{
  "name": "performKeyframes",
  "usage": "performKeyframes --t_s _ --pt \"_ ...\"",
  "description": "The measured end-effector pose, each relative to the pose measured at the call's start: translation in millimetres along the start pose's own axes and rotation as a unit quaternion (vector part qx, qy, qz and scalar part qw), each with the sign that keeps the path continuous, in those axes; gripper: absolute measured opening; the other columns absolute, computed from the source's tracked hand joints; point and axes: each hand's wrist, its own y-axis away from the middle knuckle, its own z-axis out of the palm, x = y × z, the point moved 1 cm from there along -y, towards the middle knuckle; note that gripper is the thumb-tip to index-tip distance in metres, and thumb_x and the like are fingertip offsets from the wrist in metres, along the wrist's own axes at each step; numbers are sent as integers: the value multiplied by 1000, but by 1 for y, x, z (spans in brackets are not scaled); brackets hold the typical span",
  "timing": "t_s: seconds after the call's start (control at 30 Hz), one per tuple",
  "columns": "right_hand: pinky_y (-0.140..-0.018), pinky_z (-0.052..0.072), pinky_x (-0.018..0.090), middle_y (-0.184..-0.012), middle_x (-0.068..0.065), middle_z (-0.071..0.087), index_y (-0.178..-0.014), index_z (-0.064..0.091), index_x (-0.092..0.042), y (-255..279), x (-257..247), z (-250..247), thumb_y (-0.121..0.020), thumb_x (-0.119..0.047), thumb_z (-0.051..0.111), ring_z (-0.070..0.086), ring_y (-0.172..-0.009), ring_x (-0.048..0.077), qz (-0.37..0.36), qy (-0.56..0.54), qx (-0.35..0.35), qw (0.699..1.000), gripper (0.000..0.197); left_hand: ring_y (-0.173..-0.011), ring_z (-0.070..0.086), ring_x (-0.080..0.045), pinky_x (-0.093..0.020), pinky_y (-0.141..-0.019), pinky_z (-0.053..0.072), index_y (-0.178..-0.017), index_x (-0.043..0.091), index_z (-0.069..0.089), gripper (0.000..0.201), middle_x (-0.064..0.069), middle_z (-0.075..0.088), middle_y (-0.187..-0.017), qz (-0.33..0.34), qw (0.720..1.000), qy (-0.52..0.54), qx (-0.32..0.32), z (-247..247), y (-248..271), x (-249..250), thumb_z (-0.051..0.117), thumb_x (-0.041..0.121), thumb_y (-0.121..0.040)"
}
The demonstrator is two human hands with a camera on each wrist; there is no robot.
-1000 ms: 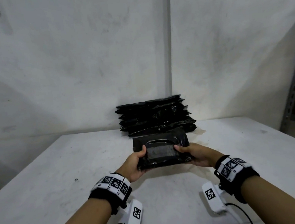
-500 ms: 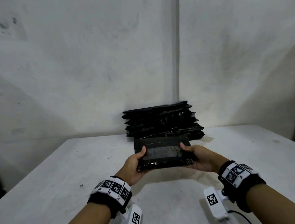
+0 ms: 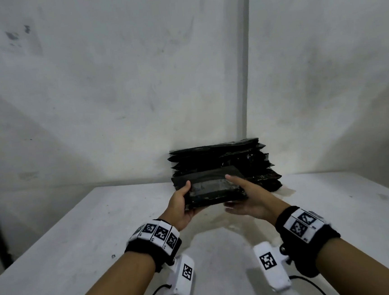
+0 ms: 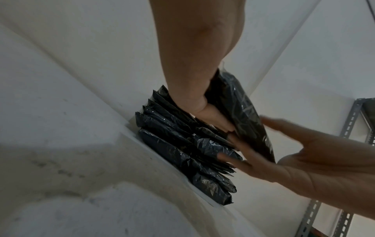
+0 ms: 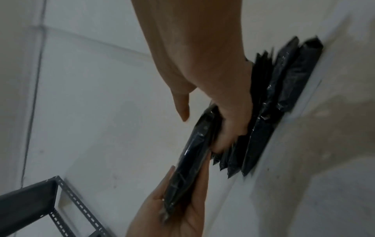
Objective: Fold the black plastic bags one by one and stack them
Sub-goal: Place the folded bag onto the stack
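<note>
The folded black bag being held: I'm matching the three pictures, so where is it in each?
Head: folded black bag centre, between both hands.
Left wrist: right of centre, edge-on.
Right wrist: lower centre, edge-on.
Shared landmark: stack of folded bags behind it.

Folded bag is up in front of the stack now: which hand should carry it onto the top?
Left. The left hand grips the folded bag firmly, thumb on top. The right hand has straight fingers, only touching its other end. The stack sits just behind, so the right can steady it.

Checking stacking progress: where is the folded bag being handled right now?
In the head view, the folded bag is centre, held off the table between both hands, just before the stack.
</note>
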Motion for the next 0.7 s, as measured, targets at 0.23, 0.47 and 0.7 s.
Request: performKeyframes --t_s 0.23,0.47,0.7 --pt "-86 54 43 -143 18 38 -146 18 -19 -23 7 13 -80 -18 78 55 -115 32 -93 26 21 995 89 -91 62 -32 -41 -66 60 -108 -5 57 28 -22 64 -101 4 1000 1 -12 -11 -14 21 47 19 -99" --pt "-115 0 48 -154 -21 21 -128 44 -61 -27 6 22 -70 -67 69 6 -145 7 -390 561 34 730 64 -97 61 -35 -41 -65 60 -131 -8 47 42 -27 58 -121 -7 999 33 -8 -23 -38 29 42 20 -100" --pt "-102 40 49 -126 -16 61 -129 55 -47 -67 -2 24 -80 -9 68 54 -116 14 -537 531 84 650 63 -94 64 -40 -41 -68 60 -119 2 58 78 -24 68 -105 -35 998 29 -44 -31 -70 41 24 67 -93"
